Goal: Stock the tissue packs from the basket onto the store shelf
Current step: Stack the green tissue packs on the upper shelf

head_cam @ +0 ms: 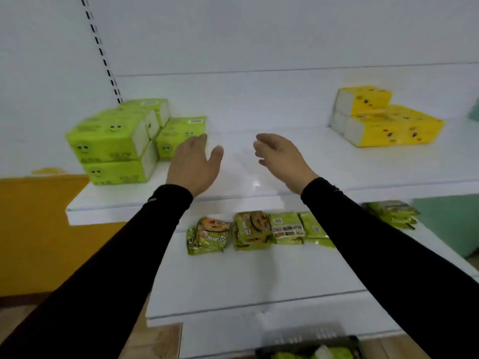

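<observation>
Several green tissue packs (111, 141) with smiley faces are stacked at the left end of the white upper shelf (259, 172). My left hand (194, 164) hovers over the shelf with its fingers straight, its fingertips at the rightmost green pack (178, 133); it holds nothing. My right hand (280, 159) hangs over the shelf's middle, fingers loosely curled and empty. At the bottom edge of the view, the dark basket (308, 348) shows more green packs inside.
Yellow tissue packs (383, 120) are piled at the right end of the upper shelf. Green snack packets (259, 230) lie in a row on the lower shelf (246, 286). A slotted upright (101, 50) runs up the white back wall at left.
</observation>
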